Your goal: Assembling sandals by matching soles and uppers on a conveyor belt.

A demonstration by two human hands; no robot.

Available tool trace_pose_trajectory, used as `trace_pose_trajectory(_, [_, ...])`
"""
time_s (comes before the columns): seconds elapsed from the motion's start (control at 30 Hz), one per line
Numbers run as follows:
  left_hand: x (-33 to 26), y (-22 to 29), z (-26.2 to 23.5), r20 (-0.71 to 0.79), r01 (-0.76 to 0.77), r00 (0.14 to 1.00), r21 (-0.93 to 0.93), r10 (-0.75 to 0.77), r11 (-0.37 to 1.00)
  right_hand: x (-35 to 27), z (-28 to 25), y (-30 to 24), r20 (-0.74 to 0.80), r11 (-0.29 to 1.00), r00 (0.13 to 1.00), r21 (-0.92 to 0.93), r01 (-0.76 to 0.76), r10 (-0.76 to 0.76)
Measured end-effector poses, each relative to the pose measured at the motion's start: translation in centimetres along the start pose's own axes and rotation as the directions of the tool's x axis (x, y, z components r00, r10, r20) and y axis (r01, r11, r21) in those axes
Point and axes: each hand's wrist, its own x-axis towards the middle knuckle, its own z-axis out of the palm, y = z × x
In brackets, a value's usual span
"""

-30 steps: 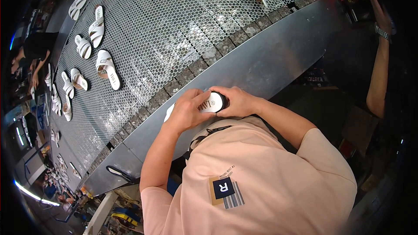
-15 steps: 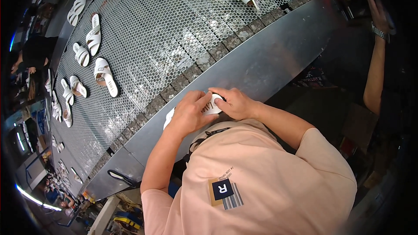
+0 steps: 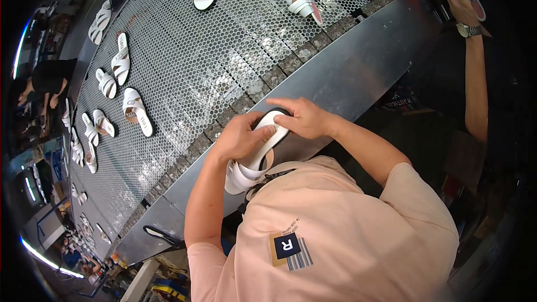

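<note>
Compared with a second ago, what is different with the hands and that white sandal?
The sandal has been turned in the hands: earlier only a small end showed between them, now its long white sole lies lengthwise, straps toward the body. The left hand presses on the sole and the right hand covers its far end. Both hands keep hold. The sandals on the mesh belt have slid left.

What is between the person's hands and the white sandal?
Nothing. Both hands are right on the white sandal: the left hand presses its sole from the left, the right hand covers its top end. It is held above the metal rim of the mesh belt.
</note>
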Motion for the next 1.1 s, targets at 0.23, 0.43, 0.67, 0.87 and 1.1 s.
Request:
trace_pose_trajectory(0.23, [1.1,0.3,0.3,-0.169,0.014,0.985,-0.072,-0.026,0.997,2.1,-0.2,1.9,-0.122,0.979,0.993,0.203,0.033,-0.008])
trace_pose_trajectory(0.43, [1.0,2.3,0.5,-0.225,0.096,0.966,-0.16,-0.131,0.982,2.8,-1.8,1.7,0.041,0.898,0.988,0.412,-0.153,0.149])
trace_pose_trajectory(0.67, [0.9,1.3,-0.9,-0.08,0.093,0.991,-0.137,-0.105,0.986,3.4,-2.2,2.2,0.045,0.882,0.989,0.448,-0.146,0.141])
trace_pose_trajectory(0.87, [1.4,0.7,-1.2,0.006,0.209,0.978,0.002,-0.209,0.978,4.4,-1.7,3.4,0.051,0.869,0.986,0.466,-0.166,0.161])
trace_pose_trajectory(1.1, [1.4,0.7,-1.2,-0.109,0.215,0.971,-0.008,-0.215,0.976,1.8,1.1,3.4,0.338,0.793,0.884,0.413,-0.448,0.323])
